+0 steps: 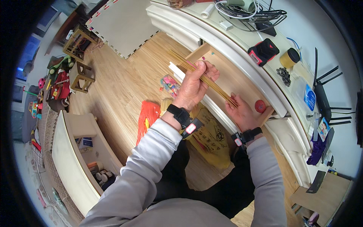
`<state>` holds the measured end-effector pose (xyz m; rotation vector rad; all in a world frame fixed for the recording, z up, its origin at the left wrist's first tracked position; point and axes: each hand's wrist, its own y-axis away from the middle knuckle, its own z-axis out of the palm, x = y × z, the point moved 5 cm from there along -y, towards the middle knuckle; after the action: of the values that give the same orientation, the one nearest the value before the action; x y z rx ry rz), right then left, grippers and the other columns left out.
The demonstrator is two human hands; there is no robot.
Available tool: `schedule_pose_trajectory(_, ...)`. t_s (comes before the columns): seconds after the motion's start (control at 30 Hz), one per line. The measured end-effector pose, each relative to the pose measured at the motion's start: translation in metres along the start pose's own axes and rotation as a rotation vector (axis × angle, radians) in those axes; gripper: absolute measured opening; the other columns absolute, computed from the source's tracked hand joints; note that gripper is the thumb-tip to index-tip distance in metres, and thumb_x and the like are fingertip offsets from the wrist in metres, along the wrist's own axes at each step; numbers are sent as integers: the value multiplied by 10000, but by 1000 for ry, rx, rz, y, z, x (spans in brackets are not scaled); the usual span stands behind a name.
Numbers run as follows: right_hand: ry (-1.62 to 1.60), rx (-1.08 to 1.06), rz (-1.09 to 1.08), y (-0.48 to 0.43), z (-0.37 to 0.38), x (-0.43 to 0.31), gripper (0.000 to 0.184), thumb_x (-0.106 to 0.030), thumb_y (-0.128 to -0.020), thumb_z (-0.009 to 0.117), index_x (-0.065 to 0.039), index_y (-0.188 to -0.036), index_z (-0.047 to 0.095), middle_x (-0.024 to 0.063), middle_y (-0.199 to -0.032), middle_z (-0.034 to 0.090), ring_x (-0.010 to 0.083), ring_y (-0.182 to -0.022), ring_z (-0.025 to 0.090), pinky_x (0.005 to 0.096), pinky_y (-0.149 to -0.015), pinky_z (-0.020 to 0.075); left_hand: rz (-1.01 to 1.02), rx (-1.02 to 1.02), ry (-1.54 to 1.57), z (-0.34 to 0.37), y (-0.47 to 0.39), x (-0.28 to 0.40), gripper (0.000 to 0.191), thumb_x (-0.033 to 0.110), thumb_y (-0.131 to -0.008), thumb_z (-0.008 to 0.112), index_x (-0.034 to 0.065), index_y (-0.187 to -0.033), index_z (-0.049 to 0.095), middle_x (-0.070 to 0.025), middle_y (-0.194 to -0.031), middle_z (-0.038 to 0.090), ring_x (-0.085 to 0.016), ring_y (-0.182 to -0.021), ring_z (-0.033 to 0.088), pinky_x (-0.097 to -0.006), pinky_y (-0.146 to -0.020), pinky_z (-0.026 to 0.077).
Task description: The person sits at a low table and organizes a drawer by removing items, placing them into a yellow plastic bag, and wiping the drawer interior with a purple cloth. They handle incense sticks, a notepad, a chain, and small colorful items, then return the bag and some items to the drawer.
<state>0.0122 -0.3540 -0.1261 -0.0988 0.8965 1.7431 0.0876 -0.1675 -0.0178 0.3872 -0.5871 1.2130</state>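
Observation:
A bundle of thin yellow-brown sticks [213, 83], with a pinkish one among them, slants over the open drawer [227, 65]. My left hand [195, 83] grips it around the middle, thumb on top. At the bundle's lower right end, my right hand [241, 111] has its fingers curled about the stick tips. Beneath both hands, the drawer's pale wooden bottom shows a round red tin or lid [260, 106] near the right end. Small bits, one pink [203, 58], lie towards its far left corner.
A red plastic bag [148, 116], a yellow printed bag [212, 136] and a bag of colourful pieces [170, 84] lie on the floor by the drawer. Left stands a pulled-out drawer [82, 167] holding jars. The cabinet top carries cables [255, 15], a red-black device [263, 52] and a router [323, 96].

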Motion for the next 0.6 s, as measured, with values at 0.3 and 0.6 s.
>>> schedule_pose_trajectory(0.3,41,-19,49,-3,3,4,302,-290,-999,529,-8,-1103,556,102,-1028,573,224,-921,564,341,-851,503,-42,-86,-154,20,5,-4,369,380,-995,487,19,-1018,559,-68,-843,577,-248,-942,612,-405,-923,490)
schedule_pose_trajectory(0.6,426,-158,136,13,36,10,287,-328,-1002,521,-51,-1045,586,12,-831,556,85,-688,496,227,-605,437,-170,46,-57,-6,2,-14,311,294,-1009,479,8,-1114,540,-38,-760,528,-237,-888,611,-407,-942,505)
